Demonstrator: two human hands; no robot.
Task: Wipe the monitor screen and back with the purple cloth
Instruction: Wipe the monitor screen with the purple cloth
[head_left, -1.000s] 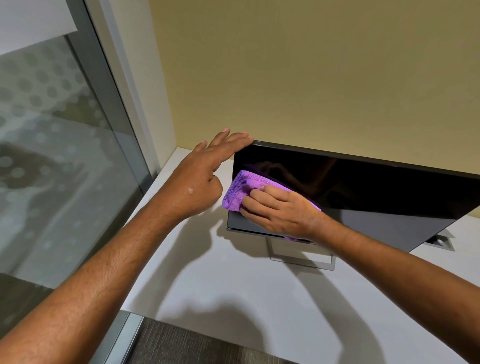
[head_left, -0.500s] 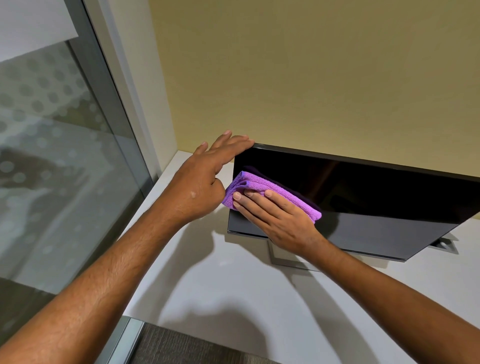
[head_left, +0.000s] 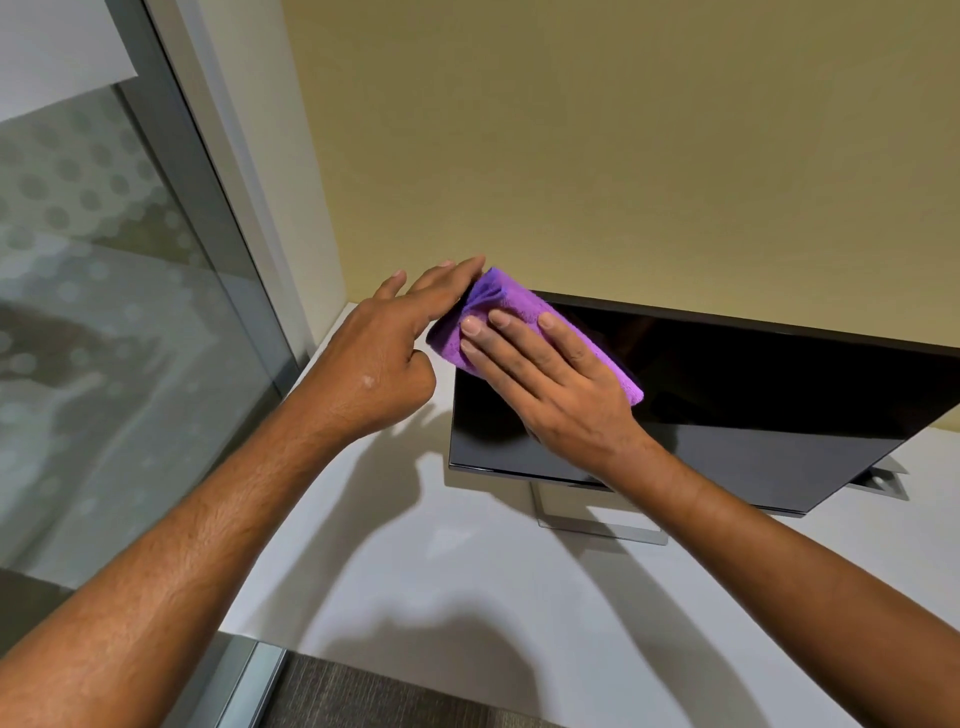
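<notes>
A black monitor (head_left: 753, 395) stands on a white desk (head_left: 467, 587), its dark screen facing me and its back hidden. The purple cloth (head_left: 519, 306) is folded and lies over the screen's top left corner. My right hand (head_left: 550, 384) presses flat on the cloth, fingers stretched toward the upper left. My left hand (head_left: 384, 358) is at the monitor's top left corner, its fingers extended along the corner and touching the cloth's upper edge.
A silver rectangular stand (head_left: 597, 519) holds the monitor. A glass partition with a dotted film (head_left: 104, 312) and a grey frame runs along the left. A yellow wall (head_left: 623, 156) rises behind. A cable grommet (head_left: 883, 480) sits in the desk at the right.
My right hand has slid the cloth upward from the lower left of the screen to its top left corner. My left hand stays at that corner.
</notes>
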